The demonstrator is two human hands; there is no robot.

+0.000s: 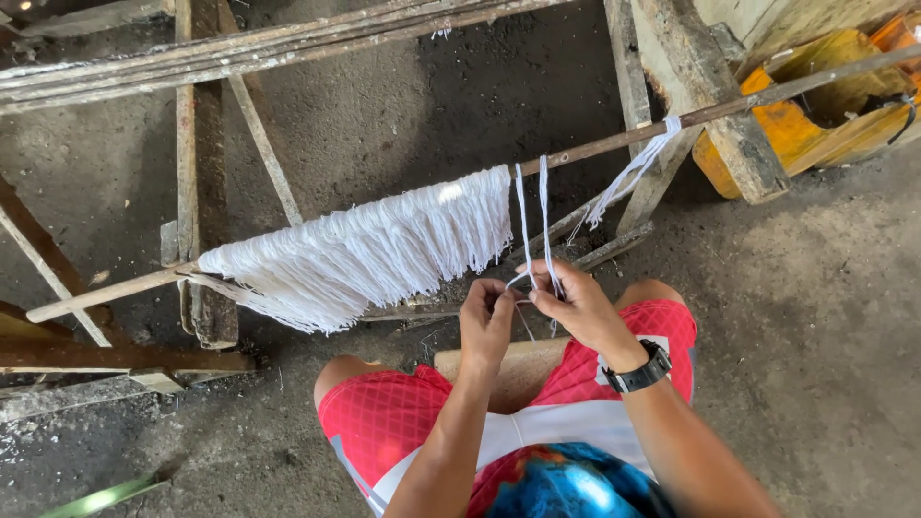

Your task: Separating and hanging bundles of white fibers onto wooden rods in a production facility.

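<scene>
Pinching one hanging loop of white cotton string (pixel 533 230) taut between them, left hand (pixel 486 321) and right hand (pixel 576 305) are working at six o'clock beneath the slanted wooden pole (pixel 614 144), fringe of white strings (pixel 365 254) bunched toward nine o'clock.

Two hands work white strings hanging from a wooden rod.

The left hand (pixel 486 321) and the right hand (pixel 576 307) meet just below the wooden rod (pixel 614 144), fingers pinching a pair of white strings (pixel 533 216) that hang from it. To their left a thick fringe of white strings (pixel 365 249) drapes over the same rod. A black wristwatch (pixel 638 372) sits on the right wrist. Red patterned shorts (pixel 384 417) cover the knees above the dirt floor (pixel 815 317). An orange container (pixel 815 115) stands upper right.
</scene>
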